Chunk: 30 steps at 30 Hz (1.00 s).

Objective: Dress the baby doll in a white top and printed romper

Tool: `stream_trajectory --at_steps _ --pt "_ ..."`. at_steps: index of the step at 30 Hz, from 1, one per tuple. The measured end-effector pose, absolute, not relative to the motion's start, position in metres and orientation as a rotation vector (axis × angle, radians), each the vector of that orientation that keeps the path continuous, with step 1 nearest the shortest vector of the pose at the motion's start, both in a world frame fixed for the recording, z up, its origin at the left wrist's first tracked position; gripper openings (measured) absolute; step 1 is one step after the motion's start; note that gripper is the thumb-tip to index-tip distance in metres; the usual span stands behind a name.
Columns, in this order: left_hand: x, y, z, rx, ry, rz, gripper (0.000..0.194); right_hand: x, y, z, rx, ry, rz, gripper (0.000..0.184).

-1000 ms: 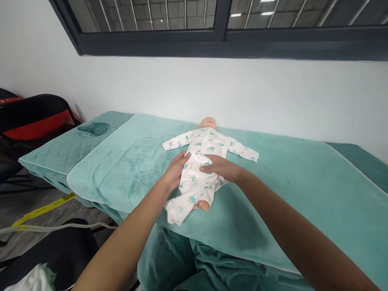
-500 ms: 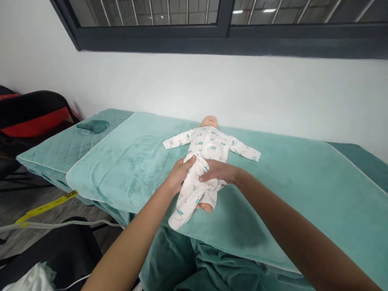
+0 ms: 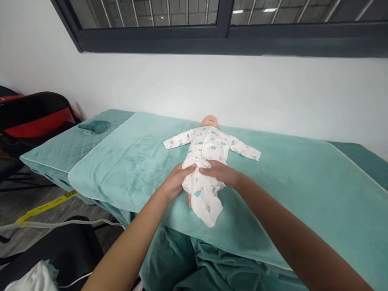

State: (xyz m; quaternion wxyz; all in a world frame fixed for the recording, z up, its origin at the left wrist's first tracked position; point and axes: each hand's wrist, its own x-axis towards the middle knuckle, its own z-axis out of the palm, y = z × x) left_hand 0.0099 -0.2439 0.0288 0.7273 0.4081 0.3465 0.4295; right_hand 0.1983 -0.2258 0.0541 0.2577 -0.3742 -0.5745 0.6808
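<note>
A baby doll (image 3: 209,121) lies on its back on a teal towel (image 3: 130,165), dressed in a white printed onesie (image 3: 209,147) with both sleeves spread out. My left hand (image 3: 175,182) and my right hand (image 3: 220,173) meet at the doll's waist and grip the onesie's lower half. That fabric is bunched up between them. The onesie's legs (image 3: 206,202) hang limp toward the near edge of the towel.
The towel covers a quilted teal massage bed (image 3: 60,149) against a white wall under a dark window. A black and red chair (image 3: 33,117) stands at the left. Yellow tape (image 3: 45,207) marks the floor. White cloth (image 3: 30,279) lies at the bottom left.
Both hands have drawn together at the doll's waist, bunching the onesie. The onesie's legs have swung from pointing near left to near right, and the bare foot is no longer visible.
</note>
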Motion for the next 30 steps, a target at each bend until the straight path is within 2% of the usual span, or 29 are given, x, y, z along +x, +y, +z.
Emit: stream_trajectory --at_steps 3,9,12,17,19,24,30 --pt "0.017 -0.245 0.02 0.753 0.764 1.035 0.051 0.198 -0.228 0.06 -0.992 -1.835 1.897 0.047" --pt "0.013 -0.26 0.025 0.899 0.842 0.877 0.053 0.197 -0.23 0.044 -0.969 -1.298 1.904 0.048" --pt "0.014 -0.265 0.03 0.99 0.834 0.798 0.046 0.198 -0.23 0.04 -0.968 -1.304 1.9 0.052" --pt "0.021 -0.264 0.024 0.725 0.914 1.194 0.046 0.198 -0.231 0.049 -0.98 -1.699 1.772 0.05" --pt "0.02 -0.264 0.021 0.691 0.907 1.213 0.047 0.197 -0.231 0.052 -0.968 -1.867 1.784 0.049" --pt "0.015 -0.277 0.026 0.742 0.971 1.085 0.046 0.191 -0.23 0.047 -1.101 -1.929 1.533 0.036" --pt "0.041 -0.33 0.03 0.467 1.061 1.285 0.043 0.18 -0.236 0.047 -1.318 -2.271 1.107 0.01"
